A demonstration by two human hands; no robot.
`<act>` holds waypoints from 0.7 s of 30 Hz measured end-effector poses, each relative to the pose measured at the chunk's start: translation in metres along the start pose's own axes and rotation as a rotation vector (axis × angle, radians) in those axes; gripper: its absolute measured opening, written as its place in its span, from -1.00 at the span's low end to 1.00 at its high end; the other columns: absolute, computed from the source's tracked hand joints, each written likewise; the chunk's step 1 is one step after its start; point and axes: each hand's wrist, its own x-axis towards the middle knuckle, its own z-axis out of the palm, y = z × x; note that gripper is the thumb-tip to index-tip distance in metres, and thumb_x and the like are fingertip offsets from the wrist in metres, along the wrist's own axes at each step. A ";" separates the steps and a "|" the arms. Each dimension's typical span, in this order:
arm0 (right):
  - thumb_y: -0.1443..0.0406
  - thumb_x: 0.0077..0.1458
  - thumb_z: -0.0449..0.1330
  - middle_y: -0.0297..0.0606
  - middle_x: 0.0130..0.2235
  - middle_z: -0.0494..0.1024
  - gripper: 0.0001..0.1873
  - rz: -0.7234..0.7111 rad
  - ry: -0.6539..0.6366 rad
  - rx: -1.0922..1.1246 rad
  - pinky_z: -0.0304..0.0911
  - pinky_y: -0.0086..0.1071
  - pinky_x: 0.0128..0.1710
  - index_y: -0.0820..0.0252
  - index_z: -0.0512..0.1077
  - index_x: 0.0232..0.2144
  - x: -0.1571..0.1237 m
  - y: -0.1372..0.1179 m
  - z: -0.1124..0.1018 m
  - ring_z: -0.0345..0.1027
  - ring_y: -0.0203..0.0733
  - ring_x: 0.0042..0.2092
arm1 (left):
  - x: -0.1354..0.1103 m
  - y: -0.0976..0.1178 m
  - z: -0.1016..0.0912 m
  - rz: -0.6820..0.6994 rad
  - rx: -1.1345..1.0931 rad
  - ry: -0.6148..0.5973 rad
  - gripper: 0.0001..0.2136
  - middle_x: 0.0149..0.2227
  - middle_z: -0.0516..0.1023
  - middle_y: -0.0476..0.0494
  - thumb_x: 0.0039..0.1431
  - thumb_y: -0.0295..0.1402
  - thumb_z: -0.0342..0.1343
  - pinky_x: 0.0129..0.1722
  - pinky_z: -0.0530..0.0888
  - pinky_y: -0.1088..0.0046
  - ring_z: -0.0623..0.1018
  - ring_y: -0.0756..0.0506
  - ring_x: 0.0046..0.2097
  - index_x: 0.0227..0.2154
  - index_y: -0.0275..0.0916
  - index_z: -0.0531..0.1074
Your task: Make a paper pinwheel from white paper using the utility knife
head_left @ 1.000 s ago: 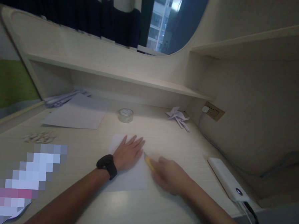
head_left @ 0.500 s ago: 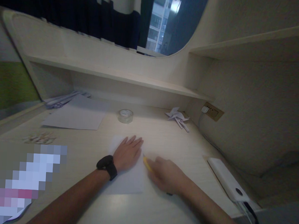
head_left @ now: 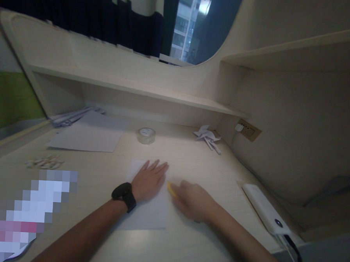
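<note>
My left hand [head_left: 149, 178] lies flat with fingers stretched out on a white sheet of paper [head_left: 149, 211] on the desk; a black watch [head_left: 124, 195] is on that wrist. My right hand [head_left: 193, 202] is closed around a yellow tool [head_left: 171, 188], a pencil or cutter, whose tip rests at the paper's right edge next to my left fingertips. The right hand is slightly blurred.
A roll of clear tape [head_left: 146, 135] stands behind the paper. Folded paper shapes [head_left: 208, 137] lie near a wall socket [head_left: 249, 130]. A larger sheet [head_left: 88, 132] and small scraps [head_left: 44, 162] lie at left. A white power bank [head_left: 266, 209] with a cable sits at right.
My right hand with the yellow tool has crept slightly left and nearer along the paper's right edge. The left hand stays flat on the sheet.
</note>
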 end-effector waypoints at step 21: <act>0.24 0.20 -0.07 -0.19 -0.32 0.41 -0.70 0.040 0.025 0.028 0.09 -0.39 -0.41 0.20 0.30 -0.07 0.000 0.000 0.001 0.27 -0.25 -0.40 | 0.002 -0.001 -0.003 -0.021 -0.005 0.054 -0.58 0.20 0.30 -0.10 0.34 -0.26 -0.29 0.14 0.18 0.17 0.25 -0.20 0.21 0.16 -0.21 0.24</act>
